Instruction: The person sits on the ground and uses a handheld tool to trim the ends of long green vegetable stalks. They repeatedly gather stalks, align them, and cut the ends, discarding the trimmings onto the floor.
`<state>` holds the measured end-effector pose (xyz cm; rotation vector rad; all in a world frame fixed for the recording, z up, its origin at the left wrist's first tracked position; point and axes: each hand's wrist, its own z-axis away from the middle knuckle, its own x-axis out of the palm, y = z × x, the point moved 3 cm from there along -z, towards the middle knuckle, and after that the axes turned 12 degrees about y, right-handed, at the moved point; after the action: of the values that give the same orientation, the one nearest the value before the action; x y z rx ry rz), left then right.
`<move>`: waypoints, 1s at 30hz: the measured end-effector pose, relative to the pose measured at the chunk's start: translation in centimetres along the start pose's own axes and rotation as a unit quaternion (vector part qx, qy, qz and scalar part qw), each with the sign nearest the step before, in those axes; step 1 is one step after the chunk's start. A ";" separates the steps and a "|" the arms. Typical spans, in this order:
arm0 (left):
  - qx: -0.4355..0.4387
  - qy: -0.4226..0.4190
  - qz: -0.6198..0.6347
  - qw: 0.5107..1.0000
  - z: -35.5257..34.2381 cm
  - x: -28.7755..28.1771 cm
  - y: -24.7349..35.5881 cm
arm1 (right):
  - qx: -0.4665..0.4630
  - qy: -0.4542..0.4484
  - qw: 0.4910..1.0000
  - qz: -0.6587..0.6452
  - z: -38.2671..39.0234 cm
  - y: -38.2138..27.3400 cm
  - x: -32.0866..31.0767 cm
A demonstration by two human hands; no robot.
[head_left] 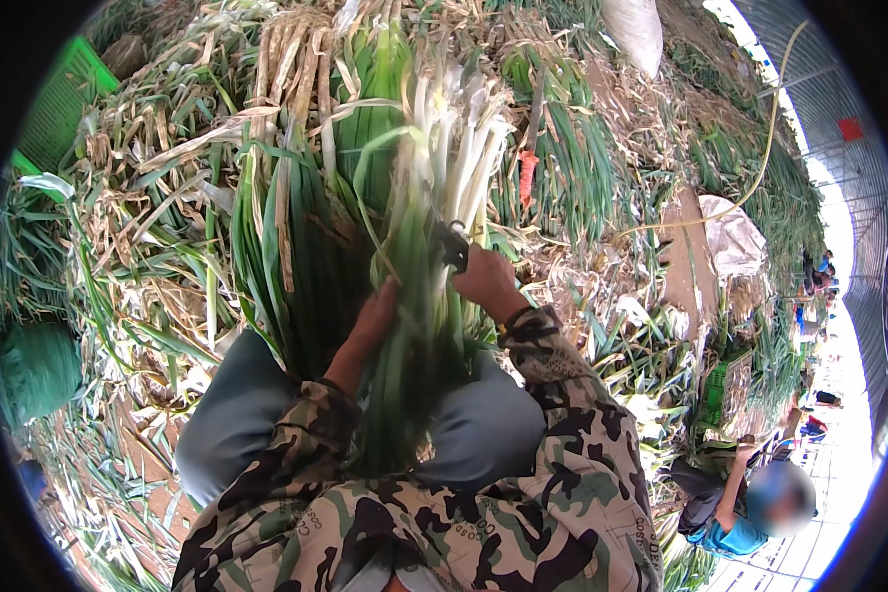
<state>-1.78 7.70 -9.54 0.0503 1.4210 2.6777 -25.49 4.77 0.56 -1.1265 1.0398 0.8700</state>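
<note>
In the head view, we are seeing a bundle of long green stalks (405, 345) standing between two bent grey knees (232, 419), its middle blurred. Our left hand (375, 311) is pressing against the stalks' left side; leaves are hiding its fingertips, so we cannot tell how tightly it is closing. Our right hand (488, 281) is curling closed around a dark tool (454, 247) just beside the stalks; its working end is too blurred to name.

We are judging that the tool could be slipping toward the left hand if the leaves shift, as both are working close together. A loose grip could also be letting stalks fan out and tangle with the pale-stemmed bunch (479, 148) ahead.

For room, the knees are bounding the near sides, and heaped leaves (168, 222) are crowding the left. A brown strip of ground (689, 257) is showing well off to the right.
</note>
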 end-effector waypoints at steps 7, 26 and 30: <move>-0.022 -0.029 0.066 0.997 0.1 -0.5 -0.6 | 0.013 0.003 0.999 -0.030 -6.5 -2.4 -1.5; -0.035 -0.015 0.102 0.994 3.1 -1.9 5.0 | 0.012 0.027 0.999 -0.019 -9.8 -4.5 -0.2; 0.009 0.017 0.110 0.994 2.1 -3.6 5.6 | 0.018 -0.032 0.998 -0.057 -1.8 -4.2 -0.2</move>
<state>1.55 5.89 -3.64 0.1734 1.5336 2.8516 -21.98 2.05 1.75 -1.1089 0.9256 0.7886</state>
